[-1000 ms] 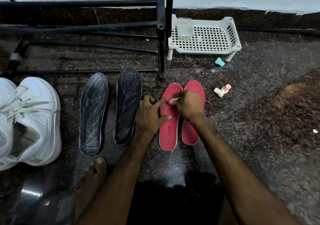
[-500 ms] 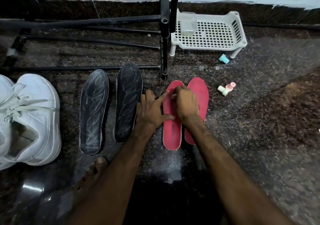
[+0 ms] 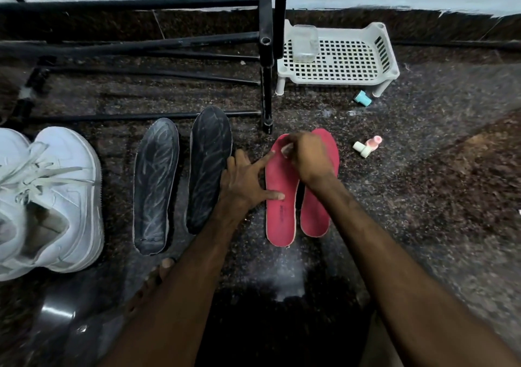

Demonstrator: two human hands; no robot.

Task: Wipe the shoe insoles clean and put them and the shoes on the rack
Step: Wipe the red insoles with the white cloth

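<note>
Fingers of the left hand [image 3: 242,180] lie spread and straight on the red insole [image 3: 280,214], pinning it to the floor [image 3: 423,197] so it cannot slide. The right hand [image 3: 307,158] pinches a small pale wipe [image 3: 286,151] at its toe end, apparently to scrub there. The other red insole [image 3: 315,214], black insoles [image 3: 155,186] and white shoes [image 3: 56,197] lie before the rack [image 3: 266,56], none on it yet.

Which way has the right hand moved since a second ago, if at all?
Yes. The right hand, pinching a white wipe, slid up the left-side red insole toward its toe, nearer the rack leg.
</note>
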